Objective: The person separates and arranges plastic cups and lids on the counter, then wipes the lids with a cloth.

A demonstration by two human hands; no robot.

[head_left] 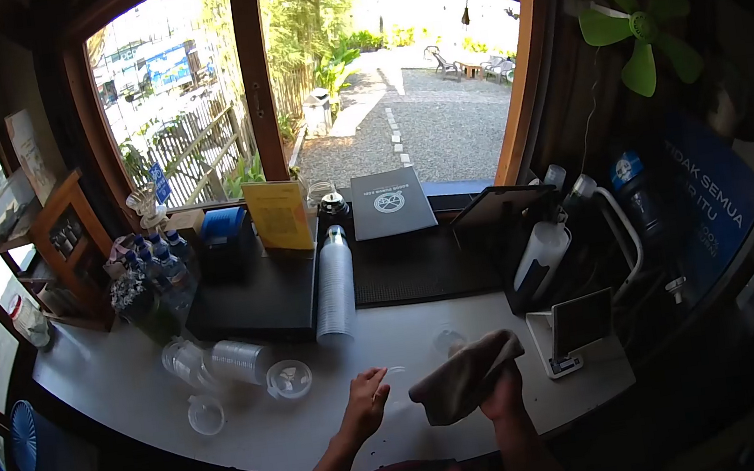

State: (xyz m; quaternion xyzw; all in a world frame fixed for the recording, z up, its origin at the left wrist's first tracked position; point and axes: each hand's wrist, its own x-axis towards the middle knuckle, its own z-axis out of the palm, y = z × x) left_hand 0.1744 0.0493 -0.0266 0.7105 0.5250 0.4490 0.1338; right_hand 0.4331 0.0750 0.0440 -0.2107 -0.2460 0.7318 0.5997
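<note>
A grey-brown cloth [466, 379] hangs from my right hand [503, 393], whose fingers are closed on it above the counter's front part. My left hand [364, 406] is to the left of the cloth, its fingers partly spread and apparently holding nothing. Just past its fingertips, a faint clear rim [396, 369] shows on the counter; its kind is unclear. Behind the cloth sits a clear plastic piece [448, 340], partly covered. A tall stack of clear plastic cups [334, 283] lies beyond my left hand.
On the counter [270, 437], more cups [240, 361] and clear lids [290, 379] lie to the left. A small tablet-like screen on a white stand [582, 328] is at the right. Behind are a black box [248, 294], a yellow sign [278, 217], a dark menu [390, 203] and water bottles [173, 272].
</note>
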